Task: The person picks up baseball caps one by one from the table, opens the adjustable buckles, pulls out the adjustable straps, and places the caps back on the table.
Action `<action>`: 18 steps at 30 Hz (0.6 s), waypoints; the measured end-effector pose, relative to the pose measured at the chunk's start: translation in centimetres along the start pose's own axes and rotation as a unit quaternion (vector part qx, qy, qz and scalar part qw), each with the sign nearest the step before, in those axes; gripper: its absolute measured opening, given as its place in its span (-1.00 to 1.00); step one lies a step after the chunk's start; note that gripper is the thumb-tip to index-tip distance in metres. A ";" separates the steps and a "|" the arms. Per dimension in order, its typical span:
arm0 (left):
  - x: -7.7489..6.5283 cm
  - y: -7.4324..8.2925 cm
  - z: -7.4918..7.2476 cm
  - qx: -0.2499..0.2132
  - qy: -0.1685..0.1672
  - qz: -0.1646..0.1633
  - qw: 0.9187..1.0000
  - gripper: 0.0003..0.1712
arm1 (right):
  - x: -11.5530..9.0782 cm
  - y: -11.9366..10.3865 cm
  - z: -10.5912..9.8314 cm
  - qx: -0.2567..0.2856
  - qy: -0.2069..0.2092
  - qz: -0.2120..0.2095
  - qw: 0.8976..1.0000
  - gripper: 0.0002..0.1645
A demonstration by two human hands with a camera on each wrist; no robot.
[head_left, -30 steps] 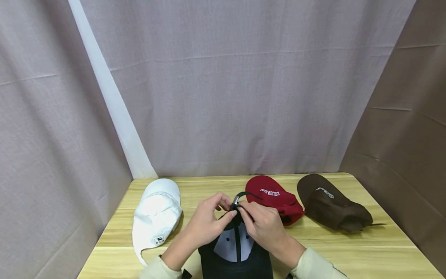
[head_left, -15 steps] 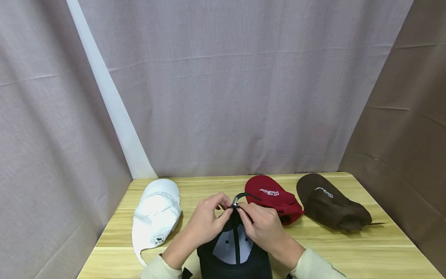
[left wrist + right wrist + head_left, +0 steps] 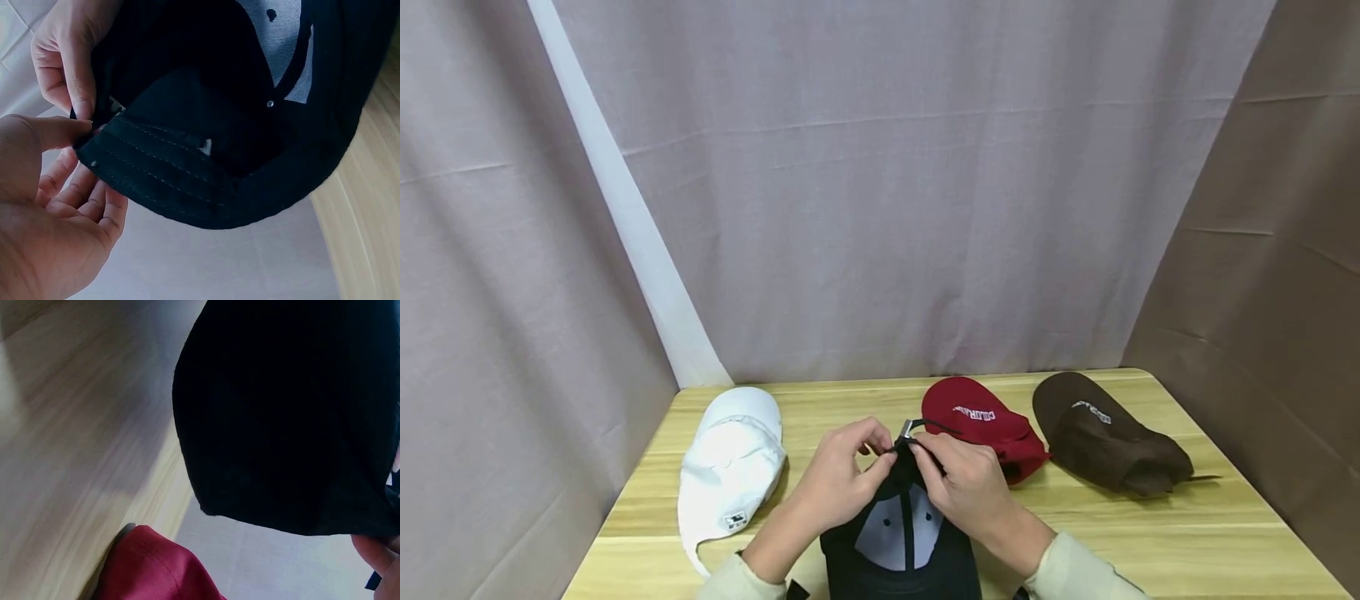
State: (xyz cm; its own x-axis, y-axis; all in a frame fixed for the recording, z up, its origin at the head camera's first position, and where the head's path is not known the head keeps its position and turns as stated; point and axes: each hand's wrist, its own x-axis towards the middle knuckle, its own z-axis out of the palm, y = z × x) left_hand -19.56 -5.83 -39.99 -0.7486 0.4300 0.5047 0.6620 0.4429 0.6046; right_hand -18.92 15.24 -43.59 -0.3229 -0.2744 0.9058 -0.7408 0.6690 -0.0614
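Observation:
A black baseball cap is held in front of the person, its grey-and-black inside showing in the head view. My left hand pinches the cap's rear edge between thumb and fingers, beside a small metal buckle. On the other side of the buckle, my right hand pinches the strap end of the cap. A loose black strap tail sticks out from the buckle to the right. In the left wrist view, the stitched sweatband runs to where both hands' fingertips meet. The right wrist view shows mostly the dark outer crown.
A white cap lies at the left of the wooden table. To the right behind the hands are a red cap and, farther right, a dark brown cap. Grey curtains stand behind the table.
The strap tail at the buckle has dropped from an arch to a flatter line. Both hands keep their pinch on the black cap. The head view has shifted slightly.

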 end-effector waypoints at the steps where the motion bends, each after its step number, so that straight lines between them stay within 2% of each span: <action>1: 0.0 0.0 0.0 -0.002 0.000 -0.001 1.000 -0.83 | 0.0 0.0 0.0 0.000 -0.002 0.000 1.000 -0.74; 11: 0.1 0.2 0.3 -0.021 -0.003 -0.023 1.000 -0.83 | -0.1 0.0 -0.3 0.008 -0.011 0.006 1.000 -0.75; 18: 0.3 0.3 0.4 -0.024 0.008 -0.026 0.999 -0.88 | -0.1 -0.2 -0.2 0.010 -0.014 -0.005 1.000 -0.80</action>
State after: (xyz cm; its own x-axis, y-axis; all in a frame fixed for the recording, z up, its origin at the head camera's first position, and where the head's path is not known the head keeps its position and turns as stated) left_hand -19.51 -5.24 -39.90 -0.7827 0.3938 0.4819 0.6200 0.4254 0.6593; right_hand -18.61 15.31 -43.59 -0.3313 -0.3012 0.8942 -0.7557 0.6521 -0.0603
